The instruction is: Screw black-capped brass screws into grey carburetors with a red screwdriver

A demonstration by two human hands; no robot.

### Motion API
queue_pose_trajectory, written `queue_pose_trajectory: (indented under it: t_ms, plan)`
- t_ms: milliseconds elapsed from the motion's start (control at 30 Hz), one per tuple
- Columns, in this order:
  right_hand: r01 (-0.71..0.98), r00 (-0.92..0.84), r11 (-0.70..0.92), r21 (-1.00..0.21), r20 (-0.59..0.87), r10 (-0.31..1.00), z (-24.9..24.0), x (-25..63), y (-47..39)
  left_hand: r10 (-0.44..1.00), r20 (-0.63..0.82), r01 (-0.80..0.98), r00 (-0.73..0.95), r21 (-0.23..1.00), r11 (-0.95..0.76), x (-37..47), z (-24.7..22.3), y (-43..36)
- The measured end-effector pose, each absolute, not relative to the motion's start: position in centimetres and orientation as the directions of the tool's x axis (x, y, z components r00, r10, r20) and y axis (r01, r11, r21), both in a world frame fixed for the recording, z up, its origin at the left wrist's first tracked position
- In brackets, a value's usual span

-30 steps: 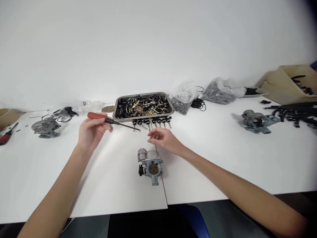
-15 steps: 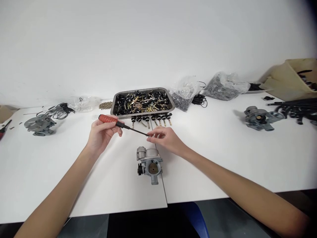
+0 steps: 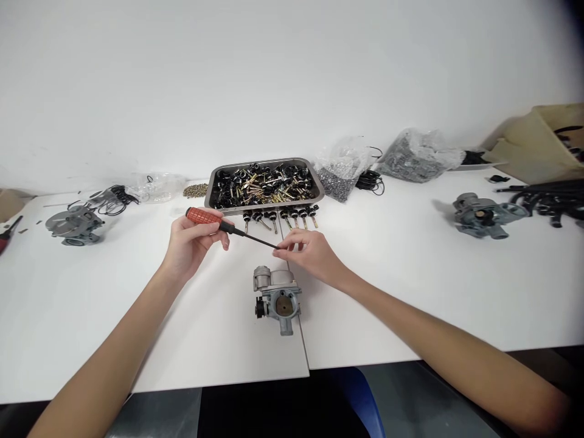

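Observation:
My left hand [image 3: 191, 246] is closed around the red handle of a screwdriver [image 3: 203, 216], whose black shaft slants down to the right. At the shaft's end, the fingertips of my right hand [image 3: 308, 252] pinch together; whether they grip the tip or a tiny part on it is too small to tell. Below both hands a grey metal carburetor [image 3: 279, 298] sits on the white table, its round bore facing me and a black fitting on its left side. Several black-headed brass screws [image 3: 298, 217] lie in a row just beyond my hands.
A metal tray [image 3: 264, 210] full of similar parts stands at the back, beside brass pieces [image 3: 195, 190]. Other carburetors rest at left [image 3: 75, 225] and right [image 3: 486, 216]. Plastic bags [image 3: 417, 158], black hoses [image 3: 547, 198] and a beige box [image 3: 524, 143] line the right rear.
The view has shifted slightly. Both hands keep nearly the same pose, with the screwdriver's tip still at my right fingertips.

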State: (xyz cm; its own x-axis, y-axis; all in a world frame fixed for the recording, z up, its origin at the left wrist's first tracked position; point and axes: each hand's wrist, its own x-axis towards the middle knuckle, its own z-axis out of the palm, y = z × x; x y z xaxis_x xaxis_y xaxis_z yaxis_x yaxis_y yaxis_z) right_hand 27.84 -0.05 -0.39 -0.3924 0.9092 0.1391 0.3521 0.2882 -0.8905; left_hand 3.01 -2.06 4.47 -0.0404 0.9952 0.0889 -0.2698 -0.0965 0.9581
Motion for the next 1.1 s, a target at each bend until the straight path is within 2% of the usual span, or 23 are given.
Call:
queue_pose_trajectory:
  t_ms: [533,1100]
  plan:
    - [0.539,-0.437,0.497,-0.68,0.279,0.855,-0.26,28.04,-0.42,0.988,0.151,-0.217,0.026,0.966,-0.142,3.19,4.58,-2.42]
    - [0.592,-0.447,0.607,-0.53,0.411,0.795,-0.59,28.03,-0.63,0.977,0.203,-0.18,0.063,0.965,-0.189,3.35,4.53,-2.83]
